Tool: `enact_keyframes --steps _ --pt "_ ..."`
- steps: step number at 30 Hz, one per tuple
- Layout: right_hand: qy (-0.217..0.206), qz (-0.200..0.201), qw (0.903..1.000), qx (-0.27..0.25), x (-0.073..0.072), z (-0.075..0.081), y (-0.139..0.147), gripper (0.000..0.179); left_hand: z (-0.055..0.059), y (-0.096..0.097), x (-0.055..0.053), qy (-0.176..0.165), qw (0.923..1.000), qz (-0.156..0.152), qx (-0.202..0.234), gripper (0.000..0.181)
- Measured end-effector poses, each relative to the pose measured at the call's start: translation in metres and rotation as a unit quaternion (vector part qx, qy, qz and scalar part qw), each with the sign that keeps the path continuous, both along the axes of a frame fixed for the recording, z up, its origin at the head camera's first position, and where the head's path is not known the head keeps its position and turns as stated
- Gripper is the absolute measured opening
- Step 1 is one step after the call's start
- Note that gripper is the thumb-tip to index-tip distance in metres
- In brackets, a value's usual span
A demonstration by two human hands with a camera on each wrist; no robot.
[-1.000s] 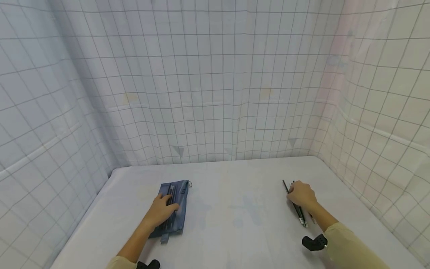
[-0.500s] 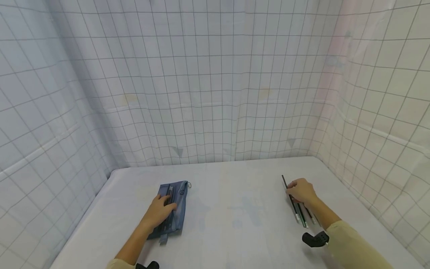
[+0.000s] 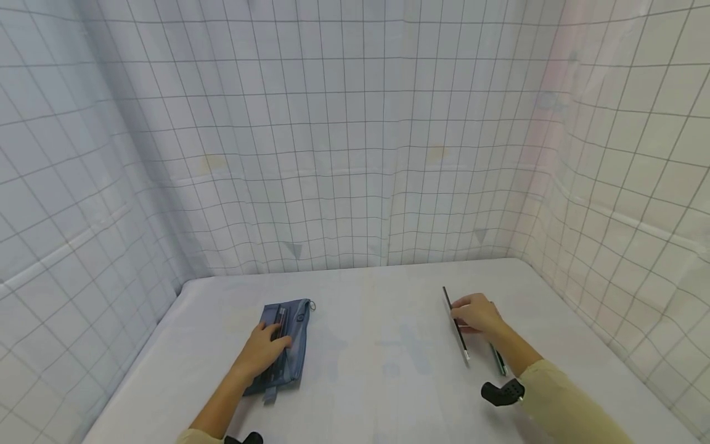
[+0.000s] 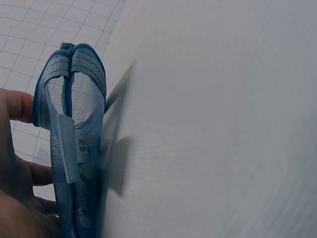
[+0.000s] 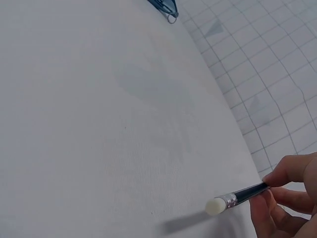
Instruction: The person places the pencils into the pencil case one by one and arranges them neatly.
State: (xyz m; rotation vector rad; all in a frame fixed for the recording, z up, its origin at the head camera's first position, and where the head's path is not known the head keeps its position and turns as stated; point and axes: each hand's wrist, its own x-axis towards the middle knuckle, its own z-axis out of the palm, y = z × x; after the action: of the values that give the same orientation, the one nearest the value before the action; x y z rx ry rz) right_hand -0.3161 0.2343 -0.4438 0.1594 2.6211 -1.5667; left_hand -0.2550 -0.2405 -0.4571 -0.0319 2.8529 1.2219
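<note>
A blue mesh pencil case lies on the left of the table, with dark pencils showing at its upper face. My left hand rests on it, fingers spread over the top. In the left wrist view, the zipped end of the case faces the camera, with fingers along one side. My right hand pinches a dark pencil between thumb and fingers. The right wrist view shows its white eraser and silver ferrule pointing away from the hand, over the table.
More dark pencils lie on the table behind and below the right hand, partly hidden by it. White cloth covers the table. Gridded white curtains stand at the back and both sides. A black wrist device sits at the right sleeve.
My right hand has drawn one pencil from the group and moved left with it, leaving the others behind. My left hand stays on the pencil case.
</note>
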Motion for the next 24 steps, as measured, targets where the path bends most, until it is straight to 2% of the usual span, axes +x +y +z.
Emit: enact_keyframes --steps 4,17,24 --pt "-0.004 0.006 0.9998 -0.020 -0.001 -0.001 -0.006 0.032 0.000 0.000 0.001 0.001 1.0000 -0.001 0.002 0.073" --pt "-0.011 0.003 0.9992 -0.037 -0.003 -0.001 -0.030 0.029 -0.001 0.000 0.001 0.005 1.0000 0.002 0.003 0.073" --pt "-0.005 0.020 0.9986 -0.048 -0.004 -0.003 -0.045 0.028 -0.002 0.002 0.001 0.004 1.0000 0.006 -0.003 0.072"
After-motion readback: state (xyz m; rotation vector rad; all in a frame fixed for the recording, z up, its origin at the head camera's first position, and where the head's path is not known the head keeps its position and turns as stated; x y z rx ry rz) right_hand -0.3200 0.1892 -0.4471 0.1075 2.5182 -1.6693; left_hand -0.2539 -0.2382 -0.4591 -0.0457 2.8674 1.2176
